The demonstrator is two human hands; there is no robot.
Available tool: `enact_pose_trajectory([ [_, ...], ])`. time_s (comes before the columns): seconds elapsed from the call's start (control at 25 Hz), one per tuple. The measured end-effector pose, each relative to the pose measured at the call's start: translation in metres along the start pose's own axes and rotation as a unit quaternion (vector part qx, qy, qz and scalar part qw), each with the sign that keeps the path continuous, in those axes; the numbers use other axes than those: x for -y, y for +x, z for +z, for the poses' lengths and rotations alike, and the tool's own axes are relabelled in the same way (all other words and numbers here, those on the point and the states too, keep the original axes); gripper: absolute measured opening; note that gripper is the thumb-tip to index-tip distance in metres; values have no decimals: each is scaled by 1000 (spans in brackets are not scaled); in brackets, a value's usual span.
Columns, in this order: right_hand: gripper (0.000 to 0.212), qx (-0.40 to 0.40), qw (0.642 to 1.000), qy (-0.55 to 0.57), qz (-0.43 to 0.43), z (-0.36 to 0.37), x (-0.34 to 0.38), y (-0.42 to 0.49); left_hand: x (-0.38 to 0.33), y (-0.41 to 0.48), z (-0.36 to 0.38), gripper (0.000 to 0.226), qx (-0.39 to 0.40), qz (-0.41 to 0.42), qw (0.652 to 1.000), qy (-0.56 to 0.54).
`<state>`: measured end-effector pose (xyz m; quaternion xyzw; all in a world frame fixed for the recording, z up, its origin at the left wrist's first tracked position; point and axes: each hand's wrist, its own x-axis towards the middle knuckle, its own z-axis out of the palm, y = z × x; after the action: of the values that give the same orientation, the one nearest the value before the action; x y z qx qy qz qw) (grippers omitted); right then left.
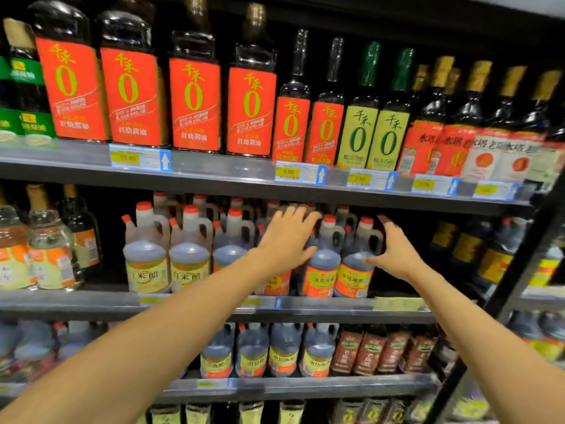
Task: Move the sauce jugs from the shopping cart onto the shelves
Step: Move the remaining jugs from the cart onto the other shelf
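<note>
Shelving seems nearly finished: the left hand (287, 237), fingers spread flat and gripping nothing, rests on a sauce jug (277, 283) under its palm, while the right hand (394, 252), equally flat, touches the end jug (354, 270) just left of it, so squaring both into the row likely follows.

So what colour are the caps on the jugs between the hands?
Orange-red caps, best in head view.

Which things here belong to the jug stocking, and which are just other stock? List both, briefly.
Job: left hand; right hand; orange-labelled dark sauce jugs; middle shelf.
Other stock: red-labelled soy sauce bottles; white vinegar jugs; brown pouches; price tags.
</note>
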<state>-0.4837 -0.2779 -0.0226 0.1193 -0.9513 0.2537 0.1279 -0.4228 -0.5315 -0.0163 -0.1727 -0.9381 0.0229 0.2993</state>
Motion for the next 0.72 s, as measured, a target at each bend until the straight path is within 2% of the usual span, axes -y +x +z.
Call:
enact_pose_trajectory([
  [0.08, 118, 7, 999, 45, 3, 5, -9, 6, -20, 31, -1, 78, 42, -48, 997, 33],
  [0.16, 122, 11, 996, 88, 2, 10, -12, 12, -34, 55, -1, 80, 86, -78, 993, 25],
  [0.36, 123, 5, 994, 112, -11, 35, -18, 14, -49, 68, 19, 55, 209, -146, 966, -40],
  [0.44, 121, 5, 994, 110, -26, 37, -23, 17, -47, 69, 24, 53, 202, -154, 965, -59],
  [0.56, 119, 69, 989, 120, -56, 31, -34, 30, -41, 72, 25, 57, 187, -159, 968, -45],
  [0.72, 109, 113, 983, 132, -65, 28, -36, 36, -34, 73, 27, 53, 217, -177, 959, -40],
])
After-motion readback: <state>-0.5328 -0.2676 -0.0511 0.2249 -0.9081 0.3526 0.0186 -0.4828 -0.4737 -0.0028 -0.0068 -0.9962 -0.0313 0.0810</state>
